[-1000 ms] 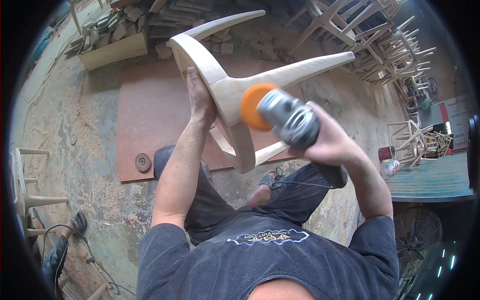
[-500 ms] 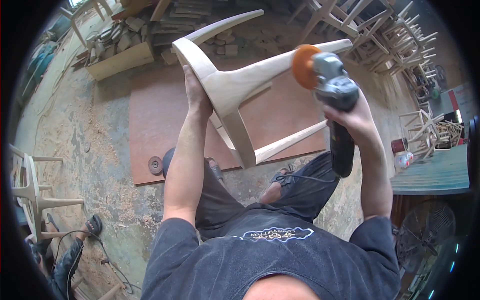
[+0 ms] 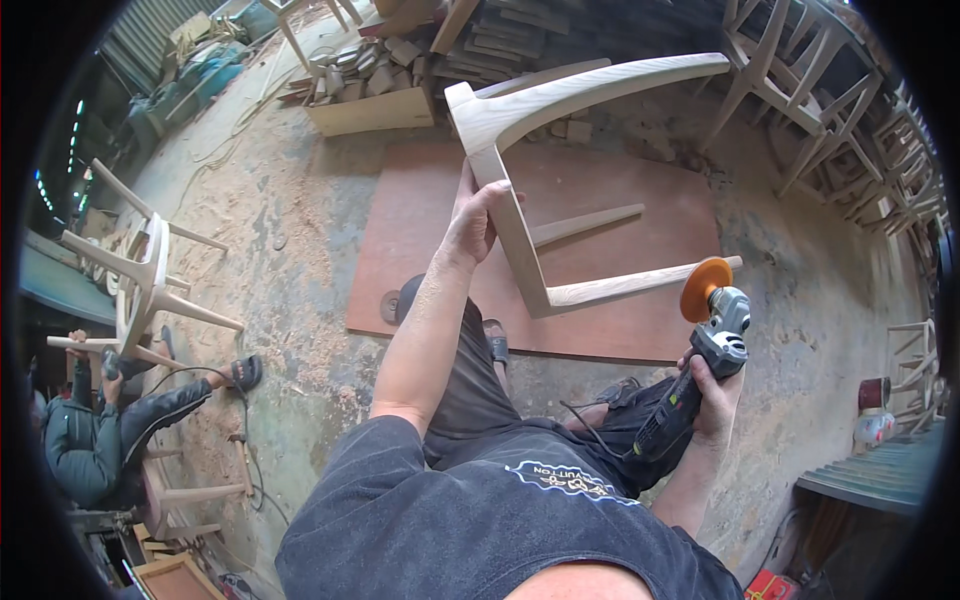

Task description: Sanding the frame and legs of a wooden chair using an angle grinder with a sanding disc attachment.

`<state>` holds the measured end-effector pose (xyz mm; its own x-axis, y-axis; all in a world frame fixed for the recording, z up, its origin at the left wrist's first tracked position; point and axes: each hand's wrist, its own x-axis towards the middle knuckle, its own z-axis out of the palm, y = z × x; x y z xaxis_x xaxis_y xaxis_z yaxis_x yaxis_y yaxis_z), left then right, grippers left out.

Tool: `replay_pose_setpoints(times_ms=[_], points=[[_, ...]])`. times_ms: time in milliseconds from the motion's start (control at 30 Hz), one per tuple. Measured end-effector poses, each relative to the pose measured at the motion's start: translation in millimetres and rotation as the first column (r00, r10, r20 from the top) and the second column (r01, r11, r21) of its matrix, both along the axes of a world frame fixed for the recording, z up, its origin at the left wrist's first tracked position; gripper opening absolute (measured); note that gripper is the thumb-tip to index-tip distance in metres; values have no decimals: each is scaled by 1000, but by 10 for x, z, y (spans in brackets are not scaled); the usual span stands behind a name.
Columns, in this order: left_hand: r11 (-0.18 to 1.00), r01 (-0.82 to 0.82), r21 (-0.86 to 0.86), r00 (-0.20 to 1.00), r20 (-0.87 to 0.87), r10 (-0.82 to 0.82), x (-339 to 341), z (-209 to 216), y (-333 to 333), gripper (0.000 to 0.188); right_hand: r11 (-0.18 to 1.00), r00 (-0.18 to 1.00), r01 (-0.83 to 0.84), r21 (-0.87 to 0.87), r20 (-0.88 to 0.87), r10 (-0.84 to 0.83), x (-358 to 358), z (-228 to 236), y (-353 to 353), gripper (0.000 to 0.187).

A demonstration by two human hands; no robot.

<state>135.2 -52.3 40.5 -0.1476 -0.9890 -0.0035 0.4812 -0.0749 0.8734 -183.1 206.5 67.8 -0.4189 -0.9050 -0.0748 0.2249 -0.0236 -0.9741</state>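
Observation:
A pale wooden chair frame [image 3: 522, 240] is tilted up in front of me, its legs stretching to the right. My left hand [image 3: 476, 220] grips its side rail, thumb over the near face. In my right hand [image 3: 714, 395] is a grey and black angle grinder [image 3: 682, 402], fingers wrapped round its body. Its orange disc [image 3: 706, 290] is by the tip of the frame's lower leg [image 3: 640, 281]; whether they touch I cannot tell. The frame is over a reddish-brown board [image 3: 420, 250] on the floor.
A spare round disc [image 3: 390, 306] lies on the board's left corner. Wood offcuts [image 3: 385, 75] are piled behind. Stacked chair frames [image 3: 800, 85] stand at far right. At left, another person [image 3: 85, 440] sits by a chair frame [image 3: 150, 265]. A cord [image 3: 590, 425] runs from my grinder.
The grinder has come down from the upper leg to the lower leg's tip. The chair frame has been turned, and my left hand now wraps its rail. My view has swung left.

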Motion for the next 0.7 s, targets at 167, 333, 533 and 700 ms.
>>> replay_pose_setpoints(times_ms=[167, 333, 533, 700], points=[[1000, 17, -13, 999, -38, -18, 12, -38, -16, 64, 1000, 997, -16, 8, 82, 15, -22, -117, 72, 49], [1000, 28, -8, 998, -52, -28, -6, -85, 97, 62, 998, 997, 23, -66, 81, -17, -75, -267, 68, 51], [973, -100, 206, 993, 90, 83, -208, -187, 350, 55, 994, 966, 43, -103, 260, -15, -197, -332, 52, 57], [955, -294, -39, 880, 379, 287, -278, -469, 437, 43, 974, 906, 69, -218, 421, 30, -327, -505, 34, 59]])
